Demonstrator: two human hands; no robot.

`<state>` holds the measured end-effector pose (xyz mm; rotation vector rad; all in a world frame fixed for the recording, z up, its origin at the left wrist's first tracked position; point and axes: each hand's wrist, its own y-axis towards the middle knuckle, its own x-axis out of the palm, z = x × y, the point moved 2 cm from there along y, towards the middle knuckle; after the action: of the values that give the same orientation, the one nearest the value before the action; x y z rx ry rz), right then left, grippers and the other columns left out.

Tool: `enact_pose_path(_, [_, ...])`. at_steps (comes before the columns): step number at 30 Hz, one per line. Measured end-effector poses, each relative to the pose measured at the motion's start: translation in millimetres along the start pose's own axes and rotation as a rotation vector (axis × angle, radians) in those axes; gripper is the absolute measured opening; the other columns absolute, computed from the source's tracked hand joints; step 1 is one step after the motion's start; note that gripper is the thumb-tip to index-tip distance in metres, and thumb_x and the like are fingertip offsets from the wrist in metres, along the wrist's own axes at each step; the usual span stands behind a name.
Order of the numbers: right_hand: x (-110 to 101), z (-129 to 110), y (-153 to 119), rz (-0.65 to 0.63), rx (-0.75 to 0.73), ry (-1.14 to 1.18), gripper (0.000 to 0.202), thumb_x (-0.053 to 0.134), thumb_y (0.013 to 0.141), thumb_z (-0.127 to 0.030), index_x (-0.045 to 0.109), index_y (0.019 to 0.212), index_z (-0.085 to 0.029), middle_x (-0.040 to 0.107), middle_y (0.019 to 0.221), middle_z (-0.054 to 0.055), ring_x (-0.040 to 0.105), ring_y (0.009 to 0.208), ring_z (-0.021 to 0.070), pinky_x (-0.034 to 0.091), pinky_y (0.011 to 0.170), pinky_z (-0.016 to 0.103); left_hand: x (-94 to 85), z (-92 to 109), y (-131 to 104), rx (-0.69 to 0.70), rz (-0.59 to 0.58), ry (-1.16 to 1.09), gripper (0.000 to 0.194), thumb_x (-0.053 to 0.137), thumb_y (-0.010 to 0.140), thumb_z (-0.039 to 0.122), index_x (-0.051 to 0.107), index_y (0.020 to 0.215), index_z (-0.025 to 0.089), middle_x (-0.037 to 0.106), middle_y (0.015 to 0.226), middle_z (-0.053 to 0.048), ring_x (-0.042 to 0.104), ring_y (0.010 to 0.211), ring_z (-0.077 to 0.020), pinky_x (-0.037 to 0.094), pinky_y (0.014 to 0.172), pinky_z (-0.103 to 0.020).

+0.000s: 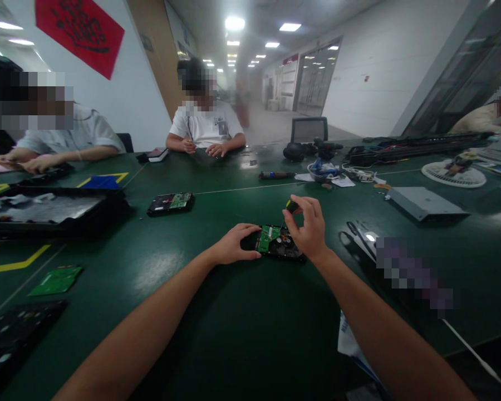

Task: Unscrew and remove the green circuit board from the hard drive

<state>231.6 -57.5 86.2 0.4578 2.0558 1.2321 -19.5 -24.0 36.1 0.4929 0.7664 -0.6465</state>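
A hard drive [269, 238] lies on the green table in front of me, its green circuit board facing up. My left hand [239, 243] grips the drive's left end, thumb on the near edge and fingers on the far edge. In my right hand [308, 227] is a screwdriver [291, 206] with a black and yellow handle, pinched between thumb and fingers. It stands nearly upright over the drive's right part. The tip is hard to make out, so I cannot tell whether it touches a screw.
Another hard drive [171, 204] lies to the left, beyond a loose green circuit board [57, 279]. A black tray [58, 214] stands at far left. To the right are a grey metal box [426, 203] and a white round grille [453, 175]. A person [209, 125] sits opposite.
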Motion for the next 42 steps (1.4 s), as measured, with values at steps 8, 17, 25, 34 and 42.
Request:
enact_pose_path(8, [1,2,1,0.002,0.008,0.026,0.046,0.059,0.095,-0.022,0.050,0.140,-0.027,0.060,0.124,0.012,0.063,0.108,0.0267,0.061,0.087,0.047,-0.6,-1,0,0.001,-0.010,-0.001,0.088,0.080,0.077,0.056,0.046,0.153,0.027,0.047,0.154,-0.012,0.044,0.142,-0.0321,0.036,0.120,-0.050])
enact_pose_path(17, [3,2,-1,-0.011,0.005,0.041,0.048,0.057,0.097,-0.021,0.047,0.143,-0.026,0.060,0.129,0.013,0.065,0.110,0.0268,0.061,0.090,0.048,-1.4,0,-1,0.002,-0.008,0.002,0.088,0.080,0.078,0.054,0.045,0.153,0.027,0.047,0.154,-0.013,0.043,0.143,-0.0327,0.036,0.119,-0.053])
enact_pose_path(25, [2,2,-1,-0.003,-0.016,0.015,0.050,0.062,0.094,-0.021,0.049,0.142,-0.027,0.061,0.125,0.012,0.065,0.107,0.0261,0.062,0.085,0.045,0.1,-2,-1,0.012,0.006,0.013,0.086,0.080,0.078,0.054,0.046,0.153,0.027,0.048,0.153,-0.013,0.045,0.142,-0.0317,0.038,0.118,-0.052])
enact_pose_path(34, [1,0,0,0.017,-0.014,0.013,0.048,0.066,0.092,-0.021,0.053,0.138,-0.026,0.061,0.119,0.011,0.065,0.101,0.0248,0.063,0.083,0.044,1.7,4,-3,0.065,0.043,0.106,0.084,0.077,0.080,0.056,0.047,0.151,0.022,0.053,0.149,-0.015,0.049,0.138,-0.0313,0.040,0.118,-0.051])
enact_pose_path(42, [1,0,0,-0.011,0.012,0.026,0.049,0.056,0.096,-0.019,0.048,0.144,-0.027,0.062,0.129,0.012,0.067,0.109,0.0259,0.061,0.091,0.047,8.6,14,1,0.048,0.077,0.336,0.062,0.046,0.102,0.057,0.049,0.149,0.018,0.053,0.151,-0.015,0.049,0.139,-0.0298,0.042,0.116,-0.050])
